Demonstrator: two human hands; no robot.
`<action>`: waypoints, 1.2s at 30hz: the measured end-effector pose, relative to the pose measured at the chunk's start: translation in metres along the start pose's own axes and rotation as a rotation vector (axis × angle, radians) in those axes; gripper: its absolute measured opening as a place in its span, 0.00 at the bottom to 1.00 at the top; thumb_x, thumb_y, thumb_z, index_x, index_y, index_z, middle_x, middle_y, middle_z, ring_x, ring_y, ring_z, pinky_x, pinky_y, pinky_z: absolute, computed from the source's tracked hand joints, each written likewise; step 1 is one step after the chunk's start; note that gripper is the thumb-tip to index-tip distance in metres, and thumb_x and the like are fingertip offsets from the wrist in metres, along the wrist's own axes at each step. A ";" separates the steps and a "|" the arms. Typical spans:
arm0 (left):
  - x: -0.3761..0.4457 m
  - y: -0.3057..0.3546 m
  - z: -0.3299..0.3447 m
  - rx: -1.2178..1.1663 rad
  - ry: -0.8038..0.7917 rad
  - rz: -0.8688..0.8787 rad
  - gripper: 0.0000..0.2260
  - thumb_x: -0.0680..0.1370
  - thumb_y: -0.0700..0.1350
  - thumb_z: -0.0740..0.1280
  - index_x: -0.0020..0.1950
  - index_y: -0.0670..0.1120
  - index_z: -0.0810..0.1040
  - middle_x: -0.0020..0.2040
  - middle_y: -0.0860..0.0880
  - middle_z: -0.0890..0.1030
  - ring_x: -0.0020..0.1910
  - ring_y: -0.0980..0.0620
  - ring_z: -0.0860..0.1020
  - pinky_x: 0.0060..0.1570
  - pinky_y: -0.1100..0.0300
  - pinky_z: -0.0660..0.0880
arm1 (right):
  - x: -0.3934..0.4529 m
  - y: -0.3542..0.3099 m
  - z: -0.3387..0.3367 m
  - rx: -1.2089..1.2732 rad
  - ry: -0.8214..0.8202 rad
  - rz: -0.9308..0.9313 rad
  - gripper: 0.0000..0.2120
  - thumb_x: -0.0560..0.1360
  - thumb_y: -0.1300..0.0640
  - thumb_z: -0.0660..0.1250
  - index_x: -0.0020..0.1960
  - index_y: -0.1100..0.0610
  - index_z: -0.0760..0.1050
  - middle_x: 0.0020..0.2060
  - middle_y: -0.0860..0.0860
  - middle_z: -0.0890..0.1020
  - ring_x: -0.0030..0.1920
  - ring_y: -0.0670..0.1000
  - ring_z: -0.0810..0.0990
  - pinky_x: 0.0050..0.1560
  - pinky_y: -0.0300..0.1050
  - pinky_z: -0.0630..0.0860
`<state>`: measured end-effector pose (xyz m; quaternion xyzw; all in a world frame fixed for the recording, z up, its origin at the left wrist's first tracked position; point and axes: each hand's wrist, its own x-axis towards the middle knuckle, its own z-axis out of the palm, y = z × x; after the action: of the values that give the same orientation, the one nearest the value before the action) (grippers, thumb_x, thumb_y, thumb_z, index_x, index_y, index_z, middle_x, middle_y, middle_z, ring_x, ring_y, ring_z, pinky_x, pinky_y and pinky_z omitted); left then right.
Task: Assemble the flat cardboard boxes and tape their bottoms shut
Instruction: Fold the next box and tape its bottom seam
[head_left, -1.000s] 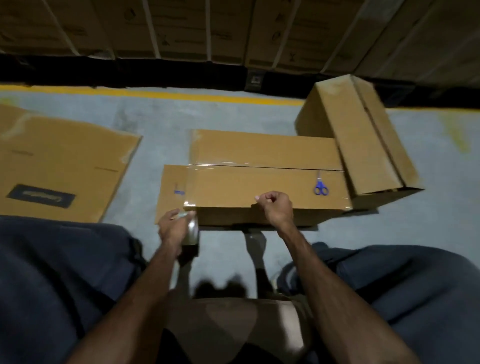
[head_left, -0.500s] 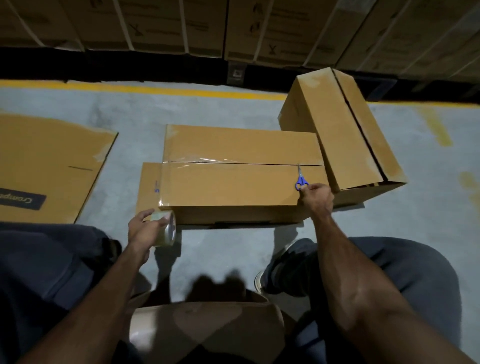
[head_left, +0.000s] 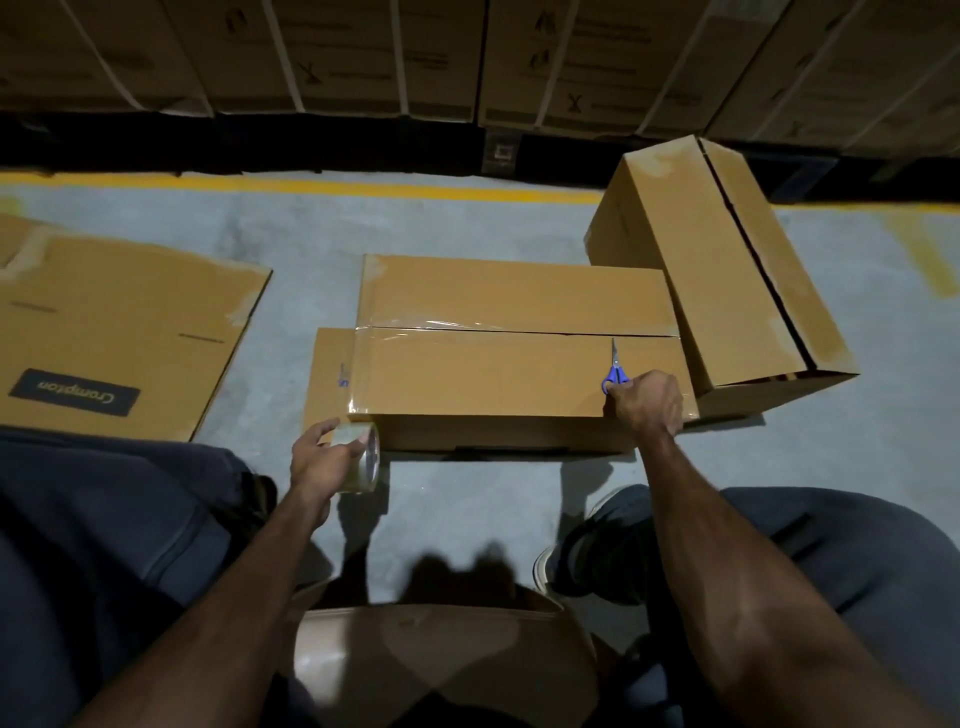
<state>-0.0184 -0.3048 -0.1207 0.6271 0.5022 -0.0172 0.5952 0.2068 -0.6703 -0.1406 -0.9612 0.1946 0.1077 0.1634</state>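
Observation:
A long cardboard box (head_left: 498, 374) lies on the floor in front of me, its two flaps meeting at a seam partly covered with clear tape (head_left: 415, 328). My left hand (head_left: 317, 457) grips a roll of clear tape (head_left: 361, 457) at the box's near left corner; a strip runs from the roll up over the box's left end. My right hand (head_left: 649, 400) is on the box's near right part, its fingers curled at the blue handles of a pair of scissors (head_left: 614, 369) whose blades point away from me.
A second assembled box (head_left: 717, 270) stands against the first one's right end. A flat cardboard sheet (head_left: 114, 332) with a black label lies to the left. Strapped cartons (head_left: 467, 57) are stacked along the back, behind a yellow floor line (head_left: 363, 187). My knees flank the grey floor.
My right hand went from the middle of the box's near edge to the scissors on the right. My left hand drew the tape roll slightly down, away from the box corner.

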 end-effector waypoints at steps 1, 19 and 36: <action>-0.001 -0.001 0.000 -0.011 -0.010 0.002 0.25 0.78 0.42 0.76 0.74 0.46 0.75 0.62 0.47 0.75 0.53 0.47 0.73 0.43 0.58 0.73 | -0.005 -0.003 0.002 -0.024 -0.006 -0.016 0.20 0.72 0.41 0.80 0.42 0.57 0.80 0.45 0.56 0.82 0.41 0.55 0.81 0.35 0.45 0.75; 0.015 -0.021 -0.009 -0.224 -0.061 -0.040 0.21 0.74 0.40 0.79 0.64 0.51 0.80 0.54 0.51 0.80 0.46 0.58 0.78 0.41 0.68 0.76 | -0.092 -0.054 0.011 -0.206 -0.033 -0.481 0.12 0.77 0.55 0.76 0.45 0.64 0.79 0.57 0.62 0.76 0.46 0.56 0.76 0.49 0.54 0.78; 0.023 -0.020 -0.007 -0.198 -0.077 -0.022 0.20 0.75 0.45 0.80 0.65 0.51 0.80 0.57 0.51 0.77 0.56 0.52 0.75 0.46 0.63 0.71 | -0.174 -0.143 0.065 0.028 -0.818 -0.744 0.08 0.75 0.64 0.75 0.38 0.63 0.84 0.47 0.50 0.85 0.48 0.52 0.83 0.51 0.54 0.80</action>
<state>-0.0243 -0.2893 -0.1481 0.5585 0.4851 0.0020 0.6729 0.0997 -0.4635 -0.1145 -0.8428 -0.2359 0.4047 0.2653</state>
